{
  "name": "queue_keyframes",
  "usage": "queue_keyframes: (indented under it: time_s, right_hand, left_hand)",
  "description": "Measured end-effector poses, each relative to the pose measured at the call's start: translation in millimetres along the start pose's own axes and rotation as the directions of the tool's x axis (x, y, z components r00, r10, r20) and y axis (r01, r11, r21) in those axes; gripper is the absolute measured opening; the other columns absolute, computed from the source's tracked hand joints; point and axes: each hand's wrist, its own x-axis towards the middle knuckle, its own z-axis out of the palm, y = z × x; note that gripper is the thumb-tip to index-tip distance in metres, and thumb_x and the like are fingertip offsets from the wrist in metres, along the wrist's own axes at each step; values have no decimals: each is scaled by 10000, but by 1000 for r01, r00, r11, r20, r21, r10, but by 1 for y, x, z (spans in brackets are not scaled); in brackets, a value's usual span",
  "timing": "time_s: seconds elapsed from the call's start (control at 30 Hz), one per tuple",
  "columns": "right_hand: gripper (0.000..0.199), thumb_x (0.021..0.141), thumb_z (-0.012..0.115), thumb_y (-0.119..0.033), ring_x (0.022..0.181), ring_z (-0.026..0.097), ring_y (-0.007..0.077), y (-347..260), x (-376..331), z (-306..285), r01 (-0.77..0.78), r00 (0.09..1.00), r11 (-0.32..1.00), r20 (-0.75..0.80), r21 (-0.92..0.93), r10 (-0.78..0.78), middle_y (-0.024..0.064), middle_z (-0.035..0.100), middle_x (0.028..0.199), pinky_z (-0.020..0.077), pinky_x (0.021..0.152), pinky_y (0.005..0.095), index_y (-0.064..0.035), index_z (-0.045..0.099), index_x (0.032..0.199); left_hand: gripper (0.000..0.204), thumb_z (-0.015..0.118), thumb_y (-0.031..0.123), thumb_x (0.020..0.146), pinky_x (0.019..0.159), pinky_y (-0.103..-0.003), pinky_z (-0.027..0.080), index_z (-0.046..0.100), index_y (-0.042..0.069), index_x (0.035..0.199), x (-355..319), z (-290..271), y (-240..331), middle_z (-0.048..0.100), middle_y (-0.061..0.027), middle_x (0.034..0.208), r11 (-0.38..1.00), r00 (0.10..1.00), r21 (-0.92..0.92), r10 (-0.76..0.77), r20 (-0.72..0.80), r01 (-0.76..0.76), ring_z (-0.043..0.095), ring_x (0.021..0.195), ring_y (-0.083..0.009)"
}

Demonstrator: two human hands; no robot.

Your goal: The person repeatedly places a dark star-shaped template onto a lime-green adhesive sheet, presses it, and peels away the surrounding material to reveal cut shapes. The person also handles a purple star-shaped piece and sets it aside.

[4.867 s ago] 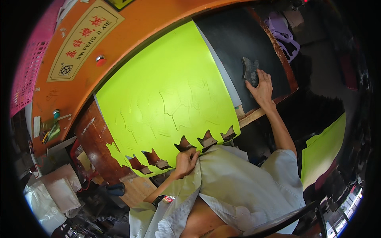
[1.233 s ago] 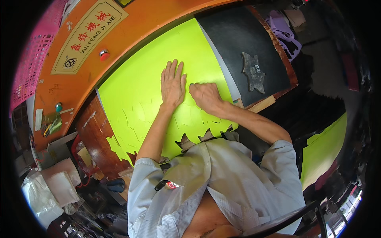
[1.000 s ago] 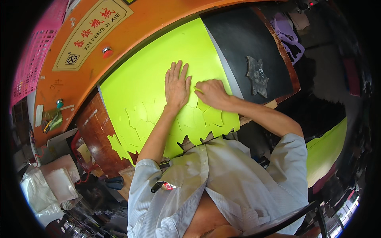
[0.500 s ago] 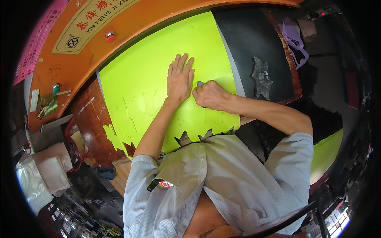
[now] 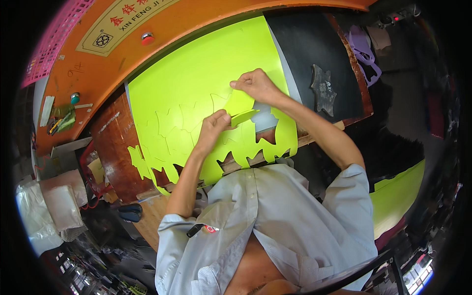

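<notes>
We pinched a cut-out piece [image 5: 239,104] between right hand [image 5: 256,84] and left hand [image 5: 212,129] fingertips, lifting it clear of the lime-green sheet [image 5: 196,78], whose jagged near edge lay below our fingers.

A cut-out piece [image 5: 239,104] is pinched between the left hand [image 5: 212,129] and the right hand [image 5: 255,84] and lifted from the yellow-green sheet [image 5: 196,83] (a hole is left beneath). A dark cutting die [image 5: 323,90] is seen right of the grip.
</notes>
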Motion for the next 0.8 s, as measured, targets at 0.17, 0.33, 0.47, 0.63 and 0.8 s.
queue_keyframes:
  time_s: [0.17,0.33,0.47,0.63,0.8]
  right_hand:
    - [415,934,779,-290,728,690,167,0,2,18,25,989,919,-142,394,34,164,747,798,556,687,327,121,748,979]
    - [455,924,757,-357,781,737,330,-17,16,10,113,973,990,-194,-83,-127,236,753,871,574,759,407,90,747,1013]
    - [383,936,723,-327,745,688,342,17,-71,13,-11,964,983,-265,-182,-38,189,714,811,544,723,426,51,684,890]
    - [252,975,732,-209,753,600,76,54,-154,44,-225,974,973,45,46,223,6,669,792,497,680,273,33,702,913]
    - [297,969,742,-237,767,593,80,40,-145,37,-276,960,958,79,77,270,13,670,790,490,700,276,45,711,882]
  left_hand:
    - [500,662,331,1044,851,-282,536,635,-129,1238,-23,23,14,736,-105,1135,941,956,199,289,-55,-273,666,992,-116]
    - [405,676,263,1038,707,-244,497,664,-128,1146,-15,20,21,742,-35,921,949,955,307,157,-251,-76,628,796,-62]
    - [323,703,241,1023,571,-248,457,717,-79,1066,-32,11,-5,722,-22,764,943,934,333,115,-338,4,579,617,-54]
    - [348,804,248,925,554,-338,503,730,-72,1041,-46,19,-2,677,-77,636,502,908,865,361,-211,2,579,510,-188]
    - [751,890,271,781,999,-489,490,563,17,1407,-75,32,20,599,-245,1347,152,934,988,353,-53,-2,572,1246,-407]
